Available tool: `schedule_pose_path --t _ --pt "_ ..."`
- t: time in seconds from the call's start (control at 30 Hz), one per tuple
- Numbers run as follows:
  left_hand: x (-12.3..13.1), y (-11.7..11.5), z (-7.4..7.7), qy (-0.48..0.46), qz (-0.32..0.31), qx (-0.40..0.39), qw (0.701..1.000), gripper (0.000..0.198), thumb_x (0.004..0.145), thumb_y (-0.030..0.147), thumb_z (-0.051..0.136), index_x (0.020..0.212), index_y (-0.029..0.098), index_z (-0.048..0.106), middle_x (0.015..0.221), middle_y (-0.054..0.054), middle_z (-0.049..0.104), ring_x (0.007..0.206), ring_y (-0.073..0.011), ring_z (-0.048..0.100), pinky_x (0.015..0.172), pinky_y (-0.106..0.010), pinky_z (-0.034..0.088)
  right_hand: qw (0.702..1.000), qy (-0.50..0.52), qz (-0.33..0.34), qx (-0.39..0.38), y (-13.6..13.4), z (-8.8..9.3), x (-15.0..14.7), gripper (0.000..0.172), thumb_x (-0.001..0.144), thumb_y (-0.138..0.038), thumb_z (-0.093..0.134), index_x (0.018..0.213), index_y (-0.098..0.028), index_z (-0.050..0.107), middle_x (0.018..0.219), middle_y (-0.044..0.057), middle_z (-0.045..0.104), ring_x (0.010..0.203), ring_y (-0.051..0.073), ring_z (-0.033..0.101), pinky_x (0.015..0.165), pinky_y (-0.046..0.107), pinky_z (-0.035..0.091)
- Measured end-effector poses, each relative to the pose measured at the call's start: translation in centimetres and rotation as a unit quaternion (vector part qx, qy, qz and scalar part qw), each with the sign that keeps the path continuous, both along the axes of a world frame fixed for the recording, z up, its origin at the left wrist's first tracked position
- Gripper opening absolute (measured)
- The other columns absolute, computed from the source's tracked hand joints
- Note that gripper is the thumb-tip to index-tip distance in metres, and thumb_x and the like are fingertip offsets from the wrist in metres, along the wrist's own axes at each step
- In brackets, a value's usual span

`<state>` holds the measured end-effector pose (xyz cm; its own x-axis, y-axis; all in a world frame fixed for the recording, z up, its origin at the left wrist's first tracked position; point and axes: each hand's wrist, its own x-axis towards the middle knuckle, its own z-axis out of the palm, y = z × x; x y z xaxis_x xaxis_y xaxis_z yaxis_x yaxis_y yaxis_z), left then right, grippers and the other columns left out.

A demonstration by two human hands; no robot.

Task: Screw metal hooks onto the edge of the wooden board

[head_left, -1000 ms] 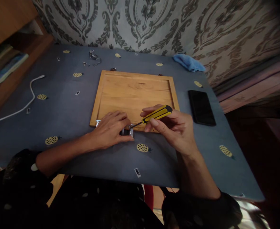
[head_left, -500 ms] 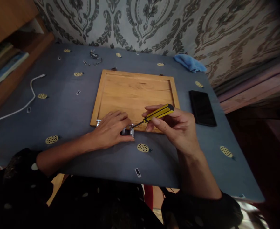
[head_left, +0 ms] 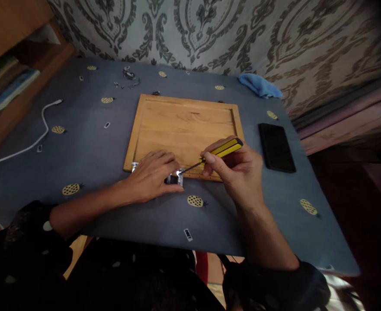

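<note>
A wooden panel (head_left: 184,125) with a raised frame lies flat on the grey cloth-covered table (head_left: 89,151). My left hand (head_left: 151,175) rests palm down on the panel's near edge, its fingers pressed on a small metal fitting (head_left: 176,178). My right hand (head_left: 238,170) is closed round a yellow and black screwdriver (head_left: 221,150). The screwdriver's thin shaft slants down to the left and its tip meets the fitting beside my left fingertips.
A black phone (head_left: 276,147) lies right of the panel. A blue cloth (head_left: 258,85) sits at the far right corner. A white cable (head_left: 31,140) curls across the left side. Small metal parts (head_left: 127,77) lie near the far edge. Books (head_left: 8,86) fill the shelf at left.
My right hand has slid slightly right and closed tighter round the screwdriver handle. The tip stays at the fitting and my left hand has hardly moved.
</note>
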<state>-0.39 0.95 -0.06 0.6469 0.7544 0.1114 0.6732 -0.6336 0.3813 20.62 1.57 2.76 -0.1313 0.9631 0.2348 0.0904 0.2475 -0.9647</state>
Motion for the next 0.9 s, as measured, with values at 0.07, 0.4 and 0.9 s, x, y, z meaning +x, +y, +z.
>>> schedule_pose_path --t 0.07,0.4,0.9 --pt "0.0 0.0 0.0 0.001 0.000 -0.001 1.000 0.051 0.089 0.060 0.067 0.114 0.016 0.066 0.107 -0.008 0.065 0.102 -0.0272 0.059 0.085 -0.039 0.045 0.999 0.015 0.029 -0.010 0.0 0.1 0.3 0.024 0.079 -0.043 0.083 0.085 -0.024 0.069 0.081 -0.002 0.071 0.052 0.009 0.062 0.051 0.024 0.056" --pt "0.1 0.0 0.2 0.009 0.002 -0.002 1.000 0.049 0.090 0.060 0.066 0.111 0.016 0.066 0.107 -0.008 0.065 0.101 -0.0270 0.058 0.084 -0.038 0.044 0.998 0.021 0.060 0.003 -0.3 0.4 1.1 0.012 0.081 -0.032 0.082 0.092 -0.026 0.080 0.092 0.001 0.080 0.044 0.008 0.059 0.044 0.026 0.056" --pt "-0.1 0.0 -0.3 -0.003 0.000 0.006 1.000 0.053 0.091 0.065 0.060 0.113 0.017 0.066 0.109 -0.008 0.064 0.102 -0.0263 0.057 0.085 -0.039 0.045 0.996 0.027 0.085 0.008 -0.1 0.4 1.0 0.013 0.083 -0.036 0.081 0.090 -0.025 0.080 0.089 0.000 0.077 0.052 0.008 0.066 0.052 0.023 0.061"
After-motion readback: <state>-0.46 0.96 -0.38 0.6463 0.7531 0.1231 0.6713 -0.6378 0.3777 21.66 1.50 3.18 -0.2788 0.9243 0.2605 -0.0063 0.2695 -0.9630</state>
